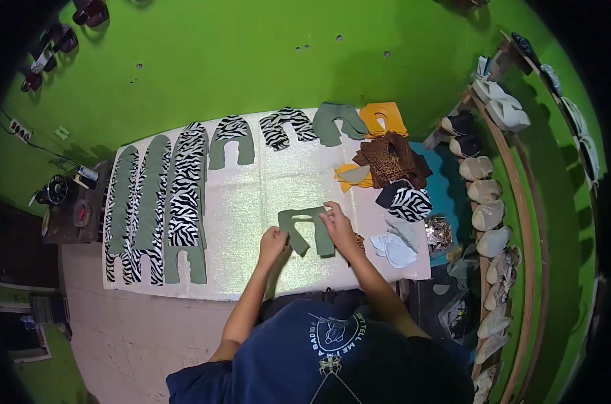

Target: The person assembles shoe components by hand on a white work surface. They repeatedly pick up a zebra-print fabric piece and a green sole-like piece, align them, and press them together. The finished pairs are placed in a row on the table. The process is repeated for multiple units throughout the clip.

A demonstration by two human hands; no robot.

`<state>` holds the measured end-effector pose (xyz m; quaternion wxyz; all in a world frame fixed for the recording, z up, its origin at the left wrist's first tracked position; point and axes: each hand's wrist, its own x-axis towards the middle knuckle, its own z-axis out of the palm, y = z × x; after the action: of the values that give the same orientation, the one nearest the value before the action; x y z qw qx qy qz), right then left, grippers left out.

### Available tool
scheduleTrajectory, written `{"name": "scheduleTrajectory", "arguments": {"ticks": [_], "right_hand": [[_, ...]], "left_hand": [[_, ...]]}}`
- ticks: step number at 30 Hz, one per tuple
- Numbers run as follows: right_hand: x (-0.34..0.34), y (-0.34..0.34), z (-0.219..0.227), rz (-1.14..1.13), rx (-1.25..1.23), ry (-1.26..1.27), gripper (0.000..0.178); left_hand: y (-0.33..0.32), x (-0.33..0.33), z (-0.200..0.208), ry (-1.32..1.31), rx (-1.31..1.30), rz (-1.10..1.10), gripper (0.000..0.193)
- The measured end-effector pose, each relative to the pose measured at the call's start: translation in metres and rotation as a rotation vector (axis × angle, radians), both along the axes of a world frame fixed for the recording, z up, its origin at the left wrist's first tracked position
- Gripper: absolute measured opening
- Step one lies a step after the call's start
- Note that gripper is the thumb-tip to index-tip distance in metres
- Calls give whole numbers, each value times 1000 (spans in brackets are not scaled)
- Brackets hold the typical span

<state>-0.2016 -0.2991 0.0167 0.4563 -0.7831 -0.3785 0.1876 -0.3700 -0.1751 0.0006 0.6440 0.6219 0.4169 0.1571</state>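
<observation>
A grey-green U-shaped cut piece (324, 242), likely fabric or soft leather, is held just over the table, its curved end away from me and its two legs toward me. My left hand (273, 245) has its fingers closed on the left edge. At the upper right corner my right hand (339, 227) grips the same piece, thumb and fingers around its edge. Beyond lie a zebra-print U-shaped piece (289, 126) and a green one (329, 128). To the left, zebra and green pieces (188, 195) overlap in long rows.
The pale shiny table (238, 202) carries orange pieces (386, 118), brown leopard-print pieces (389, 161), a zebra bundle (410, 202) and white pieces (394, 250) on its right. A wooden rack (514, 195) with shoes stands at right. A sewing machine (56, 190) sits at far left.
</observation>
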Motion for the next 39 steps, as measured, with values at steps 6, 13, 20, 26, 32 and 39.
{"name": "scheduleTrajectory", "arguments": {"ticks": [6, 13, 20, 26, 32, 39], "right_hand": [[-24, -9, -5, 36, -269, -23, 57], [-56, -18, -25, 159, -347, -538, 45], [-68, -22, -50, 200, -474, -650, 50], [-68, -13, -32, 226, -566, -566, 48], [-51, -27, -29, 91, -253, -324, 38], [-6, -61, -9, -163, -152, -412, 35]], "left_hand": [[6, -13, 0, 328, 410, 36, 39], [-12, -7, -6, 88, 987, -213, 41], [-19, -2, -35, 404, 1028, -439, 52], [-24, 7, -28, 395, 1025, -413, 55], [-42, 28, -11, 183, 1061, -460, 46], [-61, 87, 10, -33, 1126, -530, 36]]}}
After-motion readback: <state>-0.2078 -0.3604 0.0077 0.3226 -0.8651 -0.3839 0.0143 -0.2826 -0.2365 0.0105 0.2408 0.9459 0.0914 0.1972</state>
